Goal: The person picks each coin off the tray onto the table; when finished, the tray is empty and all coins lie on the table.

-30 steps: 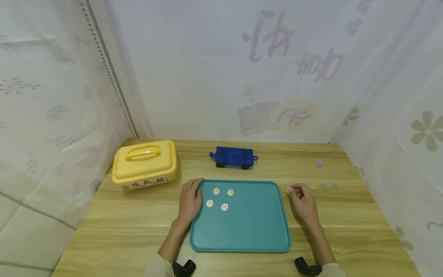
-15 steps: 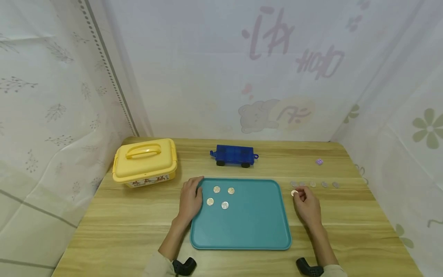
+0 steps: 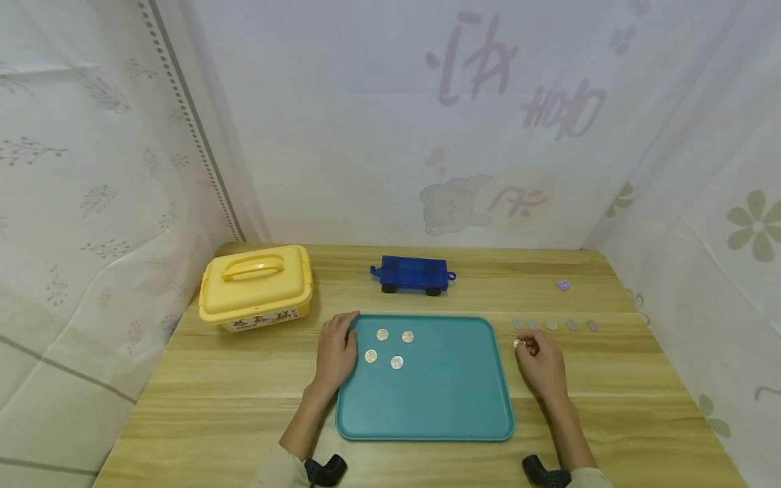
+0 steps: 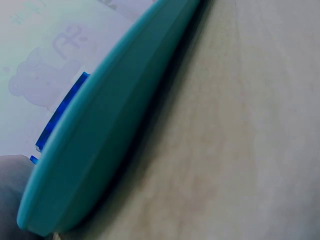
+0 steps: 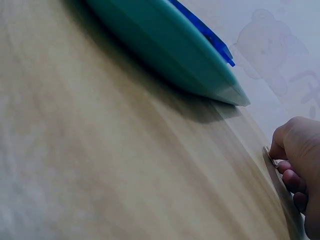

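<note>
While the right hand (image 3: 539,366) is pinching a single coin (image 3: 518,343) between thumb and fingertips, just off the right edge of the teal tray (image 3: 445,407), the item is sitting low over the wooden table (image 3: 213,379), near the tray's upper right corner. In the right wrist view the same hand (image 5: 297,165) is showing curled fingers, with a thin edge of the coin (image 5: 270,156) caught at the tips.

Left hand (image 3: 335,356): lying on the tray's left rim near its upper corner, fingers curving over the edge, holding nothing else.

Coins on the tray (image 3: 388,347): four, lying flat in a loose cluster in the upper left part, just beside the left hand.

Row of coins (image 3: 555,325): five, resting on the table right of the tray, just beyond the right hand (the leftmost two are faint).

Yellow lidded box (image 3: 255,288): standing at the far left of the table, handle folded down.

Blue toy wagon (image 3: 412,274): standing behind the tray, wheels down.

Small purple piece (image 3: 563,285): lying alone toward the far right.
</note>
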Demonstrator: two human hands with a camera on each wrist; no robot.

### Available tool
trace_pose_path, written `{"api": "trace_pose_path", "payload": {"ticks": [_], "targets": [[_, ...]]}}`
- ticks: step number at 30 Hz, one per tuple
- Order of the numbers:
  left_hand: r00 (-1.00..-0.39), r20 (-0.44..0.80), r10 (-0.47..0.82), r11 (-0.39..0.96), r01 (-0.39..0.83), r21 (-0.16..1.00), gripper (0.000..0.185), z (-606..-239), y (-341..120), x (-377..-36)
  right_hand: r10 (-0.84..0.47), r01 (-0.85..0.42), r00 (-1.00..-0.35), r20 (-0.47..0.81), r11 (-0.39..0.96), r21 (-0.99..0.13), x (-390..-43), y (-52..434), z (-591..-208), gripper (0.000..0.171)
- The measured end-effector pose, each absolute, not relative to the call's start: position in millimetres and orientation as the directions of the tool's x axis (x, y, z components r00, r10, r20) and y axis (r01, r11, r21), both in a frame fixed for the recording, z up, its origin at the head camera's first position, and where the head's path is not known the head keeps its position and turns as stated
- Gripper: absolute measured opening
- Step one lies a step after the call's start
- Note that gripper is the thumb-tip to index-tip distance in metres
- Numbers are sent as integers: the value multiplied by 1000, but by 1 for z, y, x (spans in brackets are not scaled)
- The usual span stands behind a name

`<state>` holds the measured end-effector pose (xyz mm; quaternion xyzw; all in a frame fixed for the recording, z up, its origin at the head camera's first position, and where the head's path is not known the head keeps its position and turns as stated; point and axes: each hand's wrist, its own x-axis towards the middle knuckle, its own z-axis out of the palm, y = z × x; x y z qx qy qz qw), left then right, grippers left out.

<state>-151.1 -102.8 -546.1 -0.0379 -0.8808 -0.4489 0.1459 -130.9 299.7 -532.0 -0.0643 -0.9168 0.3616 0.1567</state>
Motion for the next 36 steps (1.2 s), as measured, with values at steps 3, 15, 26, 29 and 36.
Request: {"api": "trace_pose_path", "payload": {"ticks": [3, 15, 26, 29, 36], "targets": [[-952, 300, -67, 595, 203, 778, 36, -546, -102, -151, 225, 3, -945, 238, 732, -681, -131, 299, -531, 12], [-944, 321, -72, 602, 216, 769, 36, -547, -103, -150, 298, 38, -927, 229, 682, -731, -129, 301, -532, 15], [-948, 310, -73, 598, 207, 775, 36, -545, -102, -150, 293, 12, -931, 218, 620, -785, -127, 293, -519, 16], [-952, 298, -72, 593, 200, 780, 36, -544, -102, -149, 256, -20, -941, 222, 612, -790, -127, 284, -513, 15], [-948, 309, -72, 593, 208, 778, 36, -545, -102, -150, 128, -132, -957, 261, 610, -781, -131, 255, -511, 7]]}}
